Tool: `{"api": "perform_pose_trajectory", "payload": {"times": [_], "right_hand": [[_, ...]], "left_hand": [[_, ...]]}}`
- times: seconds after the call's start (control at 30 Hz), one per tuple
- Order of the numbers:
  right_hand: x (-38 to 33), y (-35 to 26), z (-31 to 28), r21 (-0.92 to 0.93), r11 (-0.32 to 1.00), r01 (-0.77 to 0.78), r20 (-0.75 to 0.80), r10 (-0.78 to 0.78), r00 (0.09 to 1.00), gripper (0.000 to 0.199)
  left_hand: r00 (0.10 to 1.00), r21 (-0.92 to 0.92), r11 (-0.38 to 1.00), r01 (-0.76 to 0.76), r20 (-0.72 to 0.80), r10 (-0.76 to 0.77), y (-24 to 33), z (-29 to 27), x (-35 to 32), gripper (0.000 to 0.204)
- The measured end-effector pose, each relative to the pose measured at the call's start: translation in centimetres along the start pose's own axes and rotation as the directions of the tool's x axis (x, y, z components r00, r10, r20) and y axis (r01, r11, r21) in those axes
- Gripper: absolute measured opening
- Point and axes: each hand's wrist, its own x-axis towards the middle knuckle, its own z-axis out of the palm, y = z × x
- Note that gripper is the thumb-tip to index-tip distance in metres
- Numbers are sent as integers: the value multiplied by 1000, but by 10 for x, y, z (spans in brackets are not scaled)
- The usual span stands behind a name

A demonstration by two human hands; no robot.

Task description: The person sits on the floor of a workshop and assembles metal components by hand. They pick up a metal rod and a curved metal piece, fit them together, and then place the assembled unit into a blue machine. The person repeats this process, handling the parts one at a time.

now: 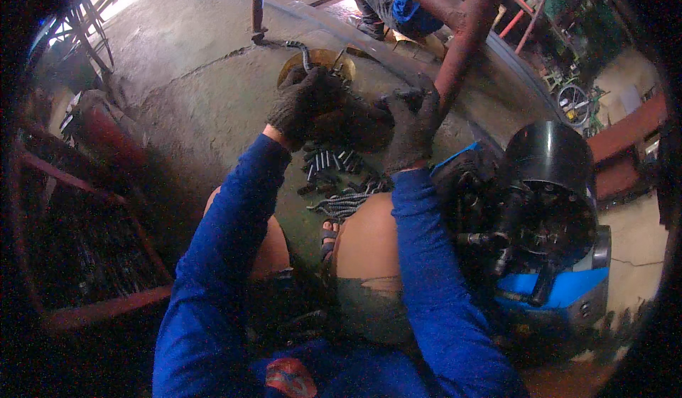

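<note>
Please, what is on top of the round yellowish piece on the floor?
A curved ribbed rod shows over the round yellowish piece; whether it rests there is unclear. Dark bits show at right. The gloved left grip covers its near part, hiding whatever is there.

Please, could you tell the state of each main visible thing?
Left hand: gloved, apparently closed on bent rod.
Bent rod: one end sticking out.
Right hand: gloved, curled, hold unclear.
Round pan: partly hidden.
Short pieces: loose, spread.
Ribbed rods: lying bunched.
Machine: whether running, unclear.

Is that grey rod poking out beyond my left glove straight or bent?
Bent: just beyond the left hand, the grey rod curves, its far end pointing left.
</note>
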Motion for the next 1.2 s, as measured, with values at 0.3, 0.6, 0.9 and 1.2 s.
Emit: {"api": "perform_pose_trajectory", "payload": {"times": [0.3, 0.6, 0.9, 1.2], "right_hand": [[22, 21, -29, 134, 956, -260, -8, 263, 965, 38], [16, 28, -27, 373, 858, -353, 194, 300, 934, 41], [24, 23, -29, 533, 540, -651, 299, 599, 743, 34], [25, 24, -30, 458, 601, -655, 302, 589, 750, 31]], "left_hand": [[969, 415, 876, -246, 90, 230, -2, 25, 13, 44], [916, 764, 512, -393, 275, 293, -28, -8, 19, 54], [981, 614, 765, -194, 105, 165, 23, 11, 0, 27], [996, -62, 997, 55, -67, -59, 13, 21, 7, 29]]}}
